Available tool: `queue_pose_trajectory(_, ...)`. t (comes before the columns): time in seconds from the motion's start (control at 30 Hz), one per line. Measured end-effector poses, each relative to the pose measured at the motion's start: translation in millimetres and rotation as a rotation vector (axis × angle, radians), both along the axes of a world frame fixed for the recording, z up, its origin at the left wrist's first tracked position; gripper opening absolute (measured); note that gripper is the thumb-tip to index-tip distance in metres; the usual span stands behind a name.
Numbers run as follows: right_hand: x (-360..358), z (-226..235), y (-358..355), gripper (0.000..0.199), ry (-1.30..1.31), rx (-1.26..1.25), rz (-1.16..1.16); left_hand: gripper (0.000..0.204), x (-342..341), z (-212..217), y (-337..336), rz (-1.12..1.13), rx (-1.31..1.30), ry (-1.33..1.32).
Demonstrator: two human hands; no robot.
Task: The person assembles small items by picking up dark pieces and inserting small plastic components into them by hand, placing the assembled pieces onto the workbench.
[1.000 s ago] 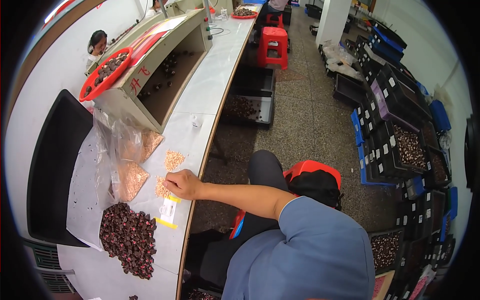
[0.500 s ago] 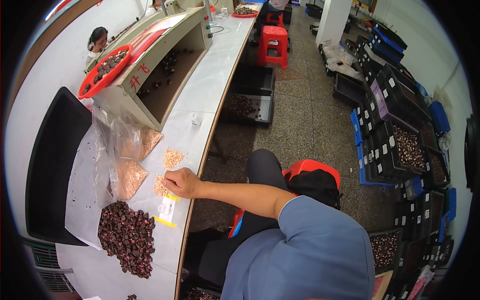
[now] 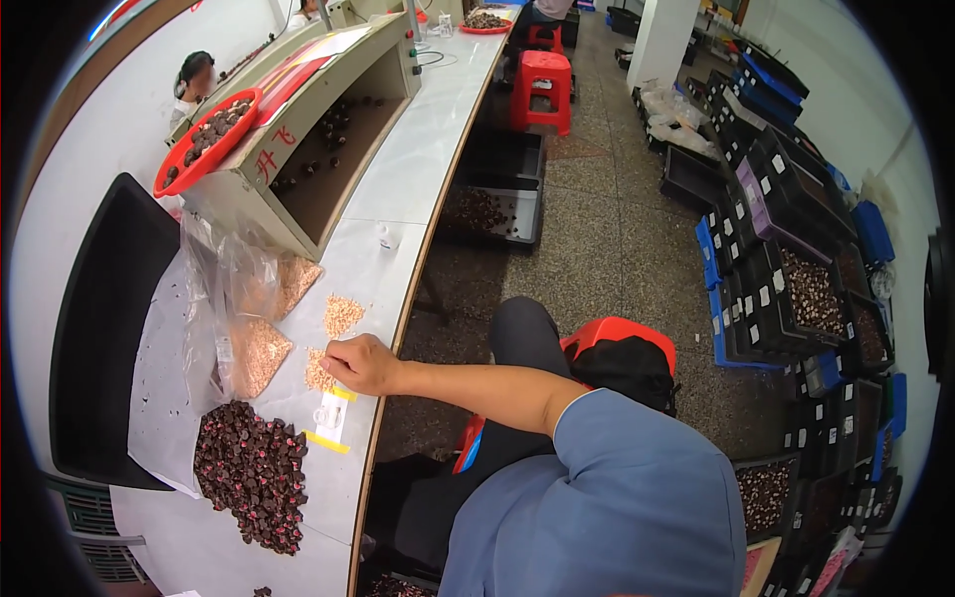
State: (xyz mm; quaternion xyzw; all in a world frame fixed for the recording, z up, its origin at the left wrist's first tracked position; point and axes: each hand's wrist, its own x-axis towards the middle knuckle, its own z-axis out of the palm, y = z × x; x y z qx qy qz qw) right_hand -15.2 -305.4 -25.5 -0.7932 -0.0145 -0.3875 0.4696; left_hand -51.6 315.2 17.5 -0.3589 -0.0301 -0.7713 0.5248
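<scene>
My right hand rests at the table's near edge with its fingers pinched together over a small pile of beige pieces. What the fingertips hold, if anything, is hidden. Just beyond lies a second beige pile. Beside the hand a white card is fixed down with yellow tape. A large heap of dark brown pieces with pink spots spreads over the white sheet. Clear plastic bags of beige pieces lie to the left of the hand. My left hand does not appear.
A small white bottle stands on the table before an open-fronted box-like machine bearing a red tray. A black tray leans at the left. Red stools and stacked black crates stand on the right. Another person is behind the machine.
</scene>
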Motion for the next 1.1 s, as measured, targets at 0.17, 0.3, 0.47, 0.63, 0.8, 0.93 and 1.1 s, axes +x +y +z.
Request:
queue_pose_trajectory(0.17,-3,5,2,0.027,-0.01,0.003,-0.002,0.064,-40,78,-99,0.053,-0.113,-0.229)
queue_pose_trajectory(0.3,3,-2,5,0.027,0.025,-0.005,0.01,0.064,-52,142,-212,0.097,-0.216,-0.386)
queue_pose_trajectory(0.47,28,-33,-1,0.016,-0.01,-0.121,0.141,0.054,-77,217,-307,0.57,-0.038,-0.58)
queue_pose_trajectory(0.63,11,-62,-29,0.023,0.13,0.078,0.144,0.02,-42,196,-296,2.258,0.633,-0.732)
queue_pose_trajectory(0.8,8,-32,-16,0.023,0.122,0.132,0.18,0.038,-9,144,-284,2.106,0.758,-0.457)
queue_pose_trajectory(0.93,3,-22,-10,0.023,0.153,0.118,0.166,0.037,-14,130,-270,2.085,0.787,-0.439)
queue_pose_trajectory(1.1,4,-19,-12,0.024,0.15,0.117,0.148,0.037,-11,119,-266,2.076,0.764,-0.442)
